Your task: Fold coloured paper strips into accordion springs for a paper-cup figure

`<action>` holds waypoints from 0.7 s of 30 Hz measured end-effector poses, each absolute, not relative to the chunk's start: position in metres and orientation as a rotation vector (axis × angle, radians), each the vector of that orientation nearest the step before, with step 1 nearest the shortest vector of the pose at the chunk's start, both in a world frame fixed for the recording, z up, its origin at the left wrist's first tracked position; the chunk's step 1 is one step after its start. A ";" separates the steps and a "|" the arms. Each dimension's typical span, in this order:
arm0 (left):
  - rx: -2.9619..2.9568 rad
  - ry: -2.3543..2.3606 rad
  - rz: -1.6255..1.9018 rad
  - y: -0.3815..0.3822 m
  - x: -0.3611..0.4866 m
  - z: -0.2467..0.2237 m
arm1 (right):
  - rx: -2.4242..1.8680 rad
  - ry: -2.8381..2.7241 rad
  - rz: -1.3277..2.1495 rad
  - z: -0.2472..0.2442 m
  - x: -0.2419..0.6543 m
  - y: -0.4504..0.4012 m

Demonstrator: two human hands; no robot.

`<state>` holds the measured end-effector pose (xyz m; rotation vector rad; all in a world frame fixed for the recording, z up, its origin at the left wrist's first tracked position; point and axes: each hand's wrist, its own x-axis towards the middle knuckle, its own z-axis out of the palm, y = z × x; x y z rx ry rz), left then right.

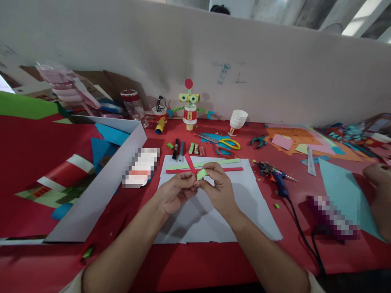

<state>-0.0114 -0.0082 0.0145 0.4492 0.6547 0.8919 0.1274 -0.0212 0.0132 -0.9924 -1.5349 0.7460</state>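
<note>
Above the white paper (214, 215), my left hand (179, 191) pinches a red paper strip (190, 162), which sticks up from the fingertips. Close beside it, my right hand (220, 187) grips a light green paper piece (201, 174). The fingertips of both hands nearly meet, and where the two papers join is partly hidden. Behind the hands, a long green strip (230, 162) and a red strip (233, 169) lie across the top of the paper. Small folded paper springs (196, 148) rest just beyond the sheet.
A paper-cup figure (190, 115) stands near the wall, with stacked cups (238, 120) to its right. Yellow-handled scissors (227, 143) lie behind the sheet. A glue gun (279, 181) with a cord is right. An open box (100, 191) is left. Another person's hand (378, 179) shows far right.
</note>
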 end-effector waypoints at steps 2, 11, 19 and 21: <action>0.470 0.671 0.899 -0.009 -0.011 0.014 | -1.012 -1.513 0.765 0.012 0.128 -0.019; 0.484 0.675 0.872 -0.007 -0.012 0.009 | -1.042 -1.567 0.714 0.012 0.129 -0.020; 0.458 0.698 0.918 -0.009 -0.010 0.013 | -0.973 -1.694 0.612 0.017 0.130 -0.025; 0.407 0.727 0.947 -0.011 -0.008 0.014 | -0.960 -1.712 0.597 0.017 0.130 -0.025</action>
